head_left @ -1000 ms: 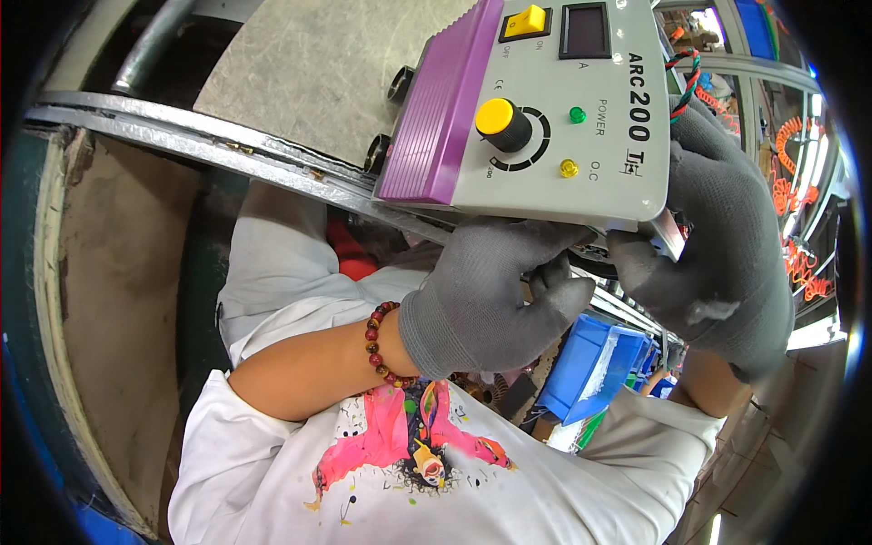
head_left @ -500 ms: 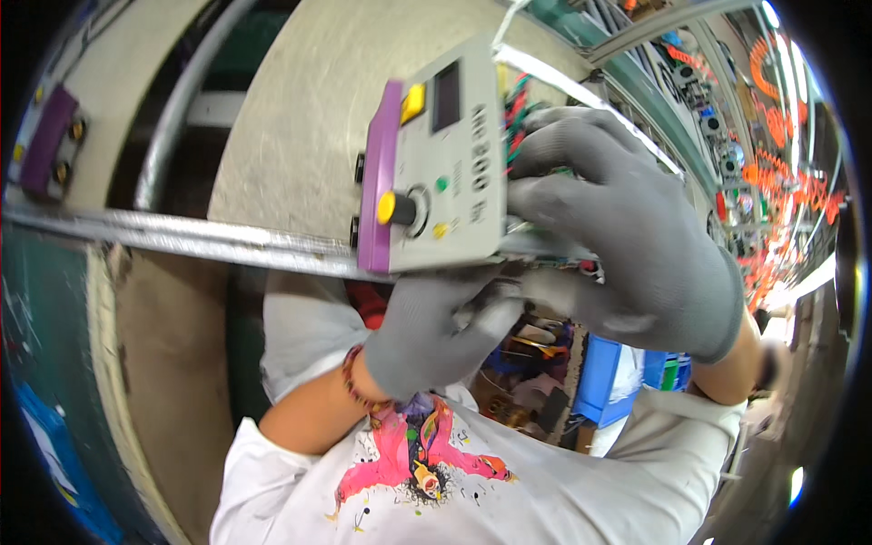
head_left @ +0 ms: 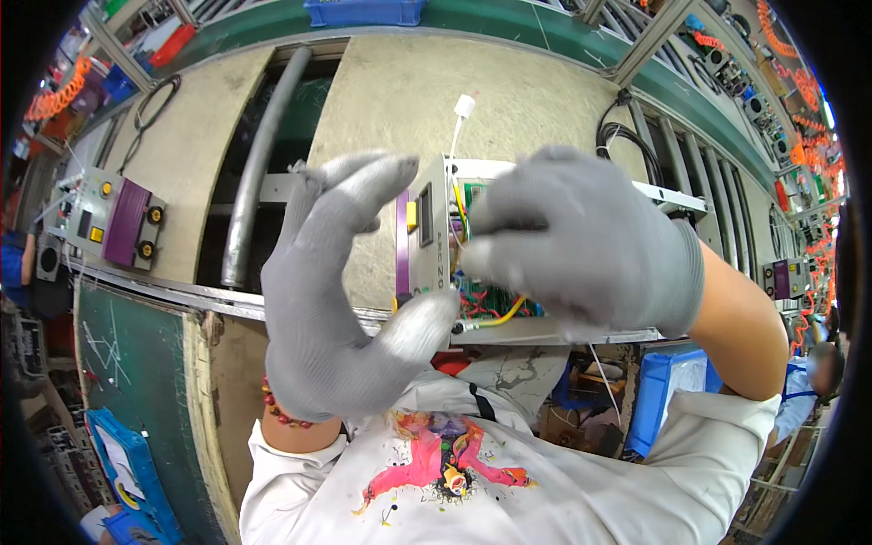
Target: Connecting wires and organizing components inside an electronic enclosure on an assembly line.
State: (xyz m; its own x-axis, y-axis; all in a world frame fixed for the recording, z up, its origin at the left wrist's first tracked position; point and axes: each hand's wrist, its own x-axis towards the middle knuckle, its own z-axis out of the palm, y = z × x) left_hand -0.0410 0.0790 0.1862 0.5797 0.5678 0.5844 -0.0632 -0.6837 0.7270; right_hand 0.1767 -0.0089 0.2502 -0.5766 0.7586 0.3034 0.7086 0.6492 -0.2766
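Note:
An open electrical machine [head_left: 434, 250] with a grey front panel and a purple edge stands on the board at the bench edge. Its interior shows a green circuit board and coloured wires, including a yellow cable [head_left: 501, 318]. A white connector [head_left: 464, 106] on a thin lead sticks out beyond the far end. My left hand [head_left: 318, 282], in a grey glove, is open beside the front panel, thumb and fingers apart. Over the interior, my gloved right hand [head_left: 595, 245] is closed with fingers curled toward the wires. Blur and the glove hide what its fingertips hold.
A similar purple-edged machine [head_left: 127, 222] sits on another board to the left, past a metal roller [head_left: 259, 182]. Black cable [head_left: 618, 136] lies coiled at the far right, near several rollers. A blue bin [head_left: 668, 400] is below the bench; a person [head_left: 799, 386] is at far right.
The machine went from tilted, panel facing up, to resting on the board with its interior exposed. My left hand left its lower edge and moved up, opening beside the panel. The view also shifted.

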